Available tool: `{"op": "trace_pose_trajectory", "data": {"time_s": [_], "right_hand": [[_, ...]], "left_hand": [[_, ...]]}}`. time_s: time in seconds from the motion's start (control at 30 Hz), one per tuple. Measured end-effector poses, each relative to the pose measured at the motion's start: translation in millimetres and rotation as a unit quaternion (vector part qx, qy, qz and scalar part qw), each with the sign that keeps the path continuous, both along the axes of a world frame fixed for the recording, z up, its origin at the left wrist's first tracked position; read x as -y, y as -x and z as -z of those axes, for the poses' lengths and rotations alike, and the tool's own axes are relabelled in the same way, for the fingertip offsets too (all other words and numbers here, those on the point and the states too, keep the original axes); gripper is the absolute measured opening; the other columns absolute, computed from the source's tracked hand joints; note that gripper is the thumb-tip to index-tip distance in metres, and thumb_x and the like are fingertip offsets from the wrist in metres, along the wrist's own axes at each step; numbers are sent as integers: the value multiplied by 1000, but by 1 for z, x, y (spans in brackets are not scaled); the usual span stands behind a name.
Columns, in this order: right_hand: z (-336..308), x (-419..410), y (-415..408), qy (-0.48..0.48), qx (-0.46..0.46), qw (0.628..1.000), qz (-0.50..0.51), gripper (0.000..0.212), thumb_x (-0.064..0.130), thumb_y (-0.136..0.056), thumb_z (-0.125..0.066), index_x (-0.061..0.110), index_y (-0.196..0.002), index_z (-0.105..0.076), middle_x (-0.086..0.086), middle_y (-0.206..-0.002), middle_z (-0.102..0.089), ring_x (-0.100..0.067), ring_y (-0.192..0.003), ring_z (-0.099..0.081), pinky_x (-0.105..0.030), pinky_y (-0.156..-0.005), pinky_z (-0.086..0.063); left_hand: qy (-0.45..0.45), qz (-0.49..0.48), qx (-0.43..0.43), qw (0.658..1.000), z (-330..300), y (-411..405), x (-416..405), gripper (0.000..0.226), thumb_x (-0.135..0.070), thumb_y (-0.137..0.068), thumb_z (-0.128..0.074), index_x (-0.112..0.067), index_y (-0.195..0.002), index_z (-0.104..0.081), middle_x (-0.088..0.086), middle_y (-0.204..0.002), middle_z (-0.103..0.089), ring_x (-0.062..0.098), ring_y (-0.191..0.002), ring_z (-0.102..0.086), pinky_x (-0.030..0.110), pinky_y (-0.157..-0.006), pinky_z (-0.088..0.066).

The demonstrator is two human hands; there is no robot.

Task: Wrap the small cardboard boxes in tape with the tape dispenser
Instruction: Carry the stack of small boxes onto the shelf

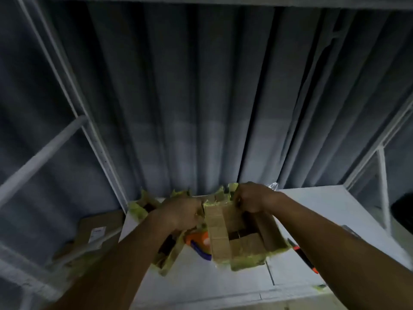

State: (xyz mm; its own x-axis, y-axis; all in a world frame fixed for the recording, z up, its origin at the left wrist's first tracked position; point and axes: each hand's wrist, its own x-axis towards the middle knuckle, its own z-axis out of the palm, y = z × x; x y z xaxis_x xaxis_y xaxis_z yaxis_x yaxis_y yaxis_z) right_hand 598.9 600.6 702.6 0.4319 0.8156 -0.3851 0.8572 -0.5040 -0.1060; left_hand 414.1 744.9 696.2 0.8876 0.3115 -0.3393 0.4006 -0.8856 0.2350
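Two hands, left hand point(181, 212) and right hand point(251, 198), pinch a taped small cardboard box point(220, 231) above the table's point(312, 220) far edge. It hides the tape dispenser point(199, 243) beneath. Judging by that, the box could slip and knock it.

Nothing readable here. One white label point(96, 235) sits on the flat cardboard sheet point(100, 227) at lower left, with a small bluish mark on top, but its print is too blurred and small to make out.
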Motion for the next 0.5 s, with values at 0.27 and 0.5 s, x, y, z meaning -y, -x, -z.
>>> {"op": "trace_pose_trajectory", "data": {"time_s": [0.27, 0.5], "right_hand": [[107, 0, -13, 10, -4, 1000, -15, 35, 10, -88, -64, 20, -120, -73, -4, -131, -64, -24, -119, -59, -36, -97, -52], [182, 5, -24, -17, 13, 1000, -4, 34, 17, -90, -71, 22, -124, -72, 0, -135, -64, -22, -121, -58, -30, -93, -48]], "left_hand": [[-46, 9, -31, 998, 109, -14, 4, 30, -44, -87, -42, -31, -107, -59, -5, -107, -63, 19, -94, -60, 41, -82, -54], [-90, 14, -39, 995, 191, -26, 10, 16, -36, -97, -43, -26, -97, -55, -3, -100, -58, 19, -95, -57, 35, -76, -49]]}}
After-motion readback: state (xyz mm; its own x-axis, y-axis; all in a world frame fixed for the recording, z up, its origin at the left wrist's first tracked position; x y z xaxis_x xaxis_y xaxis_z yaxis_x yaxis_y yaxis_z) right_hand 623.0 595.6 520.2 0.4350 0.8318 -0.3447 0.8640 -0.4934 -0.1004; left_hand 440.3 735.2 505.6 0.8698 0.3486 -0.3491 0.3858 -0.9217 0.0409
